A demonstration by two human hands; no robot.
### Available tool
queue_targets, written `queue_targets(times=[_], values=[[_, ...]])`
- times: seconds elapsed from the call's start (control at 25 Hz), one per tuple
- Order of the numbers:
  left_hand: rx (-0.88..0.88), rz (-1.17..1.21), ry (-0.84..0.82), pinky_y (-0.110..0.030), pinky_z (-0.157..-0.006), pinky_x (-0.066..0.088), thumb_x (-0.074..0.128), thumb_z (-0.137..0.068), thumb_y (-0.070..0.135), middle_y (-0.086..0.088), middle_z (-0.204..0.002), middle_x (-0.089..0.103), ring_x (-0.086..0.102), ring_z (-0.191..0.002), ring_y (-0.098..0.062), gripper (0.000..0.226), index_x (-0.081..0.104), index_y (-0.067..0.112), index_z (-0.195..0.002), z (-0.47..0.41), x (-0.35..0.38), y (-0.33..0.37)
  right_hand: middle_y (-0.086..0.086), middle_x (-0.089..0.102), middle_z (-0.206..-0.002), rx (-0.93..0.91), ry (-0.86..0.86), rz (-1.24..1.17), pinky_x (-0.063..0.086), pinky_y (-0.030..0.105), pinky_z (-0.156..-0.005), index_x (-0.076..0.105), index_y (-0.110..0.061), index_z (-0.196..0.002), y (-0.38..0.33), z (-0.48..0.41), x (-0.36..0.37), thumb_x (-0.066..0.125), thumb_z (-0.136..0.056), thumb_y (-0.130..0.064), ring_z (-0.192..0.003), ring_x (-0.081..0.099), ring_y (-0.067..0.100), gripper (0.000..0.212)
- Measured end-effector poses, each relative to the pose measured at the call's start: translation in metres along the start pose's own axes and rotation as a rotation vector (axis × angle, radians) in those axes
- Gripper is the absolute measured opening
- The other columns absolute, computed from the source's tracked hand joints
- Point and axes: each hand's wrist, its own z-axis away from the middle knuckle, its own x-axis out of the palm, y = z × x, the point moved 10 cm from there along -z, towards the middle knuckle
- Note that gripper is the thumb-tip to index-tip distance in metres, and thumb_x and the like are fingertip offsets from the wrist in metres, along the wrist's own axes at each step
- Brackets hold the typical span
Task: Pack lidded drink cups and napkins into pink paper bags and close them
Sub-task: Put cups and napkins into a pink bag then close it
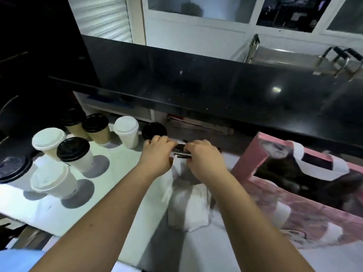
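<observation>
Both hands meet at the middle of the white counter. My left hand point(157, 154) and my right hand point(204, 158) each grip one end of a small black and silver object point(179, 149) that looks like a stapler. White napkins point(194, 209) lie crumpled just below the hands. An open pink paper bag point(294, 209) stands to the right, and a cup with a white lid point(322, 167) shows inside it. Several lidded cups stand at the left, among them a white-lidded cup point(126, 128) and a black-lidded cup point(73, 149). Another black-lidded cup point(154, 130) sits right behind my left hand.
A raised black ledge point(196, 85) runs across behind the work surface. A steel sink point(284, 54) with a tap lies beyond it at the back right. The white counter's front edge point(39, 226) drops off at the lower left.
</observation>
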Motion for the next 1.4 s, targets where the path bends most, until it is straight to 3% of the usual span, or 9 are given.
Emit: queue_targets(times=[0.28,0.4,0.56,0.72,0.88,1.12,1.28,1.4], values=[[0.107,0.155,-0.143,-0.039,-0.093,0.038,0.056,-0.085,0.030,0.002,-0.130,0.053,0.041,-0.121,-0.026,0.049,0.050,0.031,-0.133,-0.008,0.079,-0.042,0.005,0.060,-0.122,0.337,-0.105,-0.138,0.046,0.035,-0.093,0.063,-0.018,-0.120,0.049,-0.035,0.105,0.054,-0.087,-0.007,-0.120,0.048,0.025,0.036],[0.142,0.186,-0.232,-0.037,-0.092,0.037,0.054,-0.085,0.026,0.002,-0.129,0.052,0.040,-0.121,-0.025,0.048,0.050,0.027,-0.133,-0.001,0.112,-0.037,0.004,0.058,-0.126,0.425,-0.102,-0.103,0.041,0.034,-0.099,0.065,-0.018,-0.120,0.066,-0.034,0.127,0.052,-0.088,-0.005,-0.122,0.045,0.024,0.037],[0.155,0.189,-0.230,-0.036,-0.089,0.036,0.051,-0.084,0.021,-0.001,-0.128,0.051,0.042,-0.117,-0.026,0.050,0.049,0.021,-0.134,-0.005,0.123,-0.038,-0.003,0.057,-0.128,0.509,-0.091,0.002,0.036,0.038,-0.103,0.062,-0.026,-0.122,0.090,-0.035,0.138,0.053,-0.089,-0.011,-0.122,0.041,0.024,0.037],[0.107,0.248,-0.227,-0.037,-0.092,0.034,0.051,-0.083,0.019,-0.002,-0.132,0.048,0.039,-0.120,-0.026,0.054,0.046,0.021,-0.137,-0.010,0.126,-0.037,-0.005,0.058,-0.123,0.473,-0.105,0.038,0.036,0.039,-0.101,0.061,-0.029,-0.122,0.090,-0.035,0.148,0.057,-0.088,-0.018,-0.118,0.041,0.024,0.035],[0.070,0.265,-0.216,-0.036,-0.092,0.036,0.052,-0.084,0.018,-0.002,-0.133,0.048,0.038,-0.122,-0.025,0.055,0.046,0.021,-0.138,-0.019,0.124,-0.043,0.004,0.055,-0.122,0.487,-0.050,0.024,0.038,0.044,-0.098,0.061,-0.026,-0.123,0.098,-0.039,0.143,0.060,-0.088,-0.018,-0.115,0.041,0.031,0.036],[0.029,0.302,-0.165,-0.039,-0.095,0.038,0.056,-0.083,0.016,-0.004,-0.131,0.052,0.040,-0.124,-0.027,0.053,0.050,0.018,-0.136,-0.020,0.113,-0.046,0.002,0.054,-0.117,0.382,-0.088,0.019,0.025,0.037,-0.092,0.064,-0.018,-0.102,0.087,-0.042,0.144,0.055,-0.091,-0.018,-0.113,0.034,0.025,0.013],[0.006,0.286,-0.143,-0.040,-0.097,0.040,0.057,-0.083,0.016,-0.005,-0.131,0.053,0.042,-0.123,-0.028,0.053,0.051,0.018,-0.136,-0.011,0.105,-0.047,0.004,0.057,-0.110,0.300,-0.169,-0.040,0.029,0.036,-0.093,0.059,-0.015,-0.096,0.082,-0.049,0.144,0.051,-0.091,-0.008,-0.111,0.040,0.027,0.012],[-0.032,0.272,-0.119,-0.040,-0.096,0.040,0.057,-0.084,0.018,-0.005,-0.131,0.053,0.042,-0.122,-0.028,0.052,0.050,0.019,-0.136,-0.004,0.100,-0.056,0.010,0.058,-0.101,0.301,-0.071,-0.076,0.028,0.033,-0.080,0.055,-0.013,-0.097,0.082,-0.049,0.127,0.045,-0.081,0.007,-0.101,0.046,0.031,0.027]])
